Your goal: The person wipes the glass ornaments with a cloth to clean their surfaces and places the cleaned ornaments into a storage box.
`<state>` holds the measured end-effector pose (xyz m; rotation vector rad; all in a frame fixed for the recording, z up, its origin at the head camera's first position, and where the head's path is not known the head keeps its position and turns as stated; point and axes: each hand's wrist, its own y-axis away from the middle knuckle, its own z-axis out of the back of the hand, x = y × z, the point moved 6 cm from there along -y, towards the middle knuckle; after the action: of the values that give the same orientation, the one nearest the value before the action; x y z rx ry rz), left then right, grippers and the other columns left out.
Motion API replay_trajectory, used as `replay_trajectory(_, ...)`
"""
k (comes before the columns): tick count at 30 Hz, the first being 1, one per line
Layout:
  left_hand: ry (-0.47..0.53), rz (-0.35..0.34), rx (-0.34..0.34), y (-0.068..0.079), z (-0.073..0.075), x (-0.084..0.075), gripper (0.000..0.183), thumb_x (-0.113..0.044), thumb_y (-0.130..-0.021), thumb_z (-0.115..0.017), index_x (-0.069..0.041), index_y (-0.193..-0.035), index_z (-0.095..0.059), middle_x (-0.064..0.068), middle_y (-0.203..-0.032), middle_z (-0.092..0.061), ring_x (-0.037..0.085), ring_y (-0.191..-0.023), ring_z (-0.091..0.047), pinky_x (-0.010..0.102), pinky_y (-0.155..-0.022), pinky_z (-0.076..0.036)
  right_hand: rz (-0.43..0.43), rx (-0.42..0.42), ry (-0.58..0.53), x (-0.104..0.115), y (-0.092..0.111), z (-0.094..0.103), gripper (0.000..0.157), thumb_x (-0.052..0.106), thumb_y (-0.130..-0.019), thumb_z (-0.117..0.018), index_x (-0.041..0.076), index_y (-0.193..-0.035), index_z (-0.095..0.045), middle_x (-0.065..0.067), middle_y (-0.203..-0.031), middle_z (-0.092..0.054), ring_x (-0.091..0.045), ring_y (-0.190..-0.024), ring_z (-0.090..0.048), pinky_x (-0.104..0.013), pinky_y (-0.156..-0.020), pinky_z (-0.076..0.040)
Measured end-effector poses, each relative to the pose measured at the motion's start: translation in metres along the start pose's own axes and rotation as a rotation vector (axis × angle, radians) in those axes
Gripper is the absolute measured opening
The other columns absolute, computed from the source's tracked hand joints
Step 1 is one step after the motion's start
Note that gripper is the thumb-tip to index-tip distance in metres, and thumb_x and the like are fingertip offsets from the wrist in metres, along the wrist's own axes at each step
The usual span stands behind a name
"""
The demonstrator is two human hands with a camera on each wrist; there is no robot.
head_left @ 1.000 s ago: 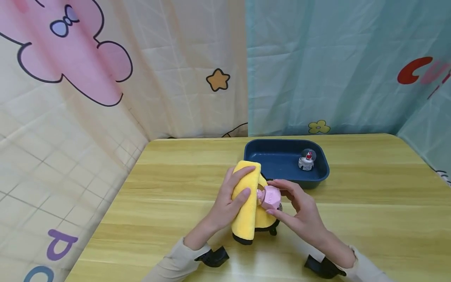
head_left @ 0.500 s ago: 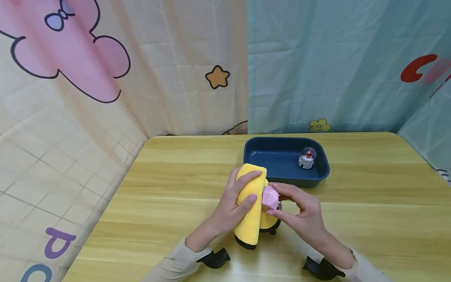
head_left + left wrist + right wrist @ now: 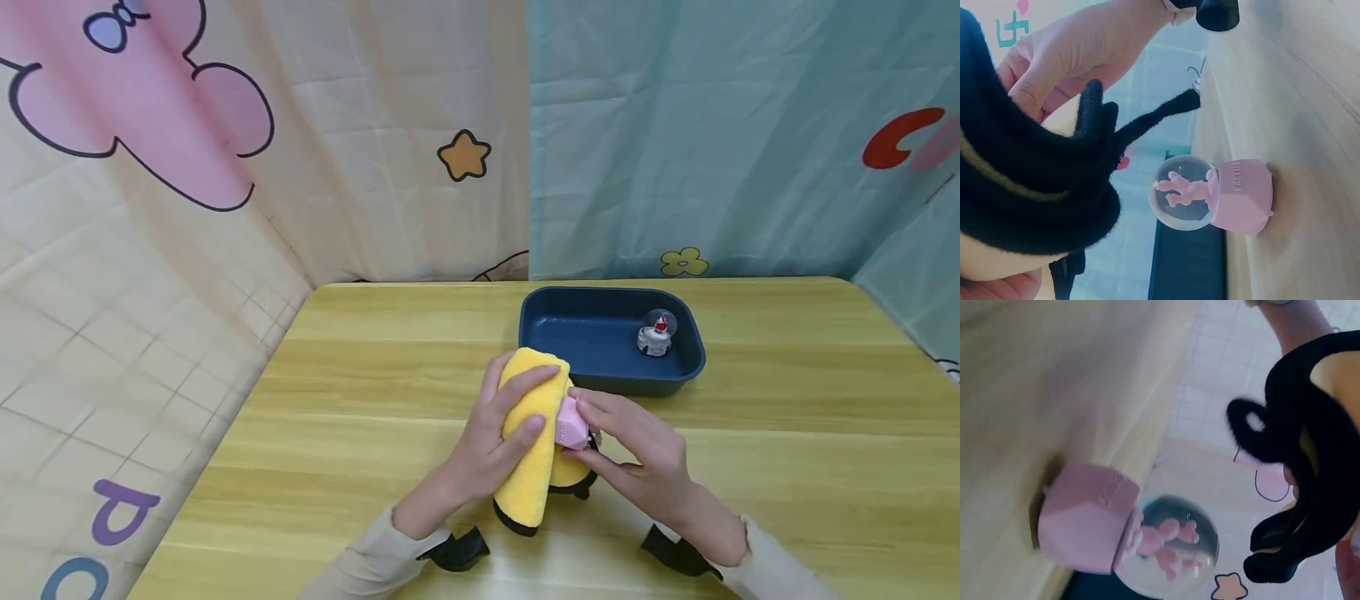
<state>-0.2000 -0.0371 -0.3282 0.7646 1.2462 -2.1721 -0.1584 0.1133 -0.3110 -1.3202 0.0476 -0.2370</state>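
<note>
My left hand grips a folded yellow plush piece with black edging, fingers and thumb spread over its front. Fingertips of my right hand pinch the faceted pink base of a snow globe against the plush; its dome end is hidden there. Both wrist views show the black underside of the plush, with straps hanging from it. Below it, a pink snow globe with a pink figure inside stands upright on the table. My right hand reaches in at the top of the left wrist view.
A navy rectangular tray stands behind my hands. Inside it, at the right, sits a white-based snow globe with a red figure. The wooden table backs onto printed curtains. Black wrist mounts show under the sleeves.
My left hand and the plush have shifted a little right. The pink base has edged left against the plush, hiding the figure end seen earlier. The whole view has drifted slightly upward.
</note>
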Motion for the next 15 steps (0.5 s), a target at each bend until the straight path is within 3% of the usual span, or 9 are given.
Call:
replay_trajectory(5,0.013,0.002,-0.005,0.0,0.0,-0.001,0.037,-0.032,-0.099,-0.042,-0.018,-0.132,-0.046,0.011,-0.134,-0.036,0.022,-0.112,-0.046,0.028,-0.085,-0.046,0.162,-0.012,0.073,0.006,-0.009,0.0,0.028,0.016,-0.085,-0.067,-0.01,-0.096,-0.067,-0.019,-0.108,-0.069,-0.018,-0.116,-0.061,-0.024,-0.099,-0.046)
replay_trajectory(10,0.045,0.052,0.012,-0.002,-0.001,0.001,0.036,-0.026,-0.098,-0.044,-0.019,-0.133,-0.046,0.01,-0.135,-0.036,0.023,-0.113,-0.047,0.027,-0.085,-0.047,0.296,-0.01,0.127,0.009,-0.017,-0.001,0.022,0.012,-0.086,-0.065,-0.007,-0.097,-0.068,-0.017,-0.114,-0.067,-0.023,-0.117,-0.061,-0.03,-0.095,-0.049)
replay_trajectory(15,0.076,0.092,0.033,-0.002,-0.002,0.003,0.036,-0.026,-0.098,-0.043,-0.019,-0.133,-0.046,0.009,-0.134,-0.037,0.023,-0.113,-0.047,0.027,-0.084,-0.048,0.357,0.014,0.163,0.012,-0.021,0.0,0.022,0.01,-0.088,-0.062,-0.002,-0.105,-0.069,-0.012,-0.12,-0.064,-0.024,-0.116,-0.061,-0.031,-0.091,-0.051)
